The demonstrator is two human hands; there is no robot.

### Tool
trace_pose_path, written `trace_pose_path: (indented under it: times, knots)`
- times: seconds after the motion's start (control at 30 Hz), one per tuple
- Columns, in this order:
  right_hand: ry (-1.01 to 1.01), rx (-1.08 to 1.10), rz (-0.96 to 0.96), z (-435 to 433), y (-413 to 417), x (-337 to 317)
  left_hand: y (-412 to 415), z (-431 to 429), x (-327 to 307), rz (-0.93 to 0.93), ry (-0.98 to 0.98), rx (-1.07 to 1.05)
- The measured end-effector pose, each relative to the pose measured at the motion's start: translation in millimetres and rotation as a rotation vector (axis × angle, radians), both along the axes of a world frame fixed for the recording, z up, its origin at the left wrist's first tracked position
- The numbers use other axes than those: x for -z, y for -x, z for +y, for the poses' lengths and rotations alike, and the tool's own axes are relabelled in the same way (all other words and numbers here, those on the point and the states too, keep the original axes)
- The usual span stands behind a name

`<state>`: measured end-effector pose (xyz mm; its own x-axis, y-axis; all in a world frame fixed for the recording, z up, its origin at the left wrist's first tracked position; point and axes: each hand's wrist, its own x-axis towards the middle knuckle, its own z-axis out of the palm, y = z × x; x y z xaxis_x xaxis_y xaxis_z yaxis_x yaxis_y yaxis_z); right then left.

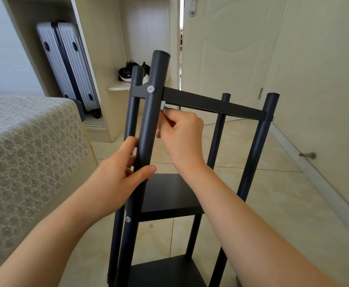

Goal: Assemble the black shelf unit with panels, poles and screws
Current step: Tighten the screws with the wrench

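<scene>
The bed (24, 146) fills your left side, and its far end runs out of view. The black shelf unit (260, 146) stands on the tiled floor (272, 193) between the bed and the wall, right in front of you. Its feet are cut off by the bottom edge, as is part of the lowest panel (165, 272). Your forearms hide part of the middle panel (169, 193). The top panel (212, 104) shows only its edge.

Your left hand (124, 172) wraps the near pole (149, 121), thumb across the front and fingers curled behind. Your right hand (181, 135) is bunched just under the top panel beside that pole. Its fingertips pinch a small pale piece (163, 105), which is mostly hidden, so you cannot tell what it is.

One silver screw (151, 89) sits in the near pole at the level of the top panel, and another screw head (128, 219) sits lower down.
</scene>
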<state>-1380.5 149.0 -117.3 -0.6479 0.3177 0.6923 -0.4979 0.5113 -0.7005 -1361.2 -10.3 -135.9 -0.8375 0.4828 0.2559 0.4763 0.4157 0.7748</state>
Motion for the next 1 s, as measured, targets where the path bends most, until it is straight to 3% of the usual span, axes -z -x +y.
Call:
trace_pose_path:
  times: [0.5,0.7,1.0]
  knots:
    - [0.092,0.068,0.149,-10,26,8,1,1,-2,-0.001,0.007,0.006]
    - [0.167,-0.061,-0.158,10,-2,10,4,1,-1,-0.006,0.017,-0.015]
    - [-0.008,-0.041,-0.580,81,-55,16,5,2,4,0.006,0.034,-0.055]
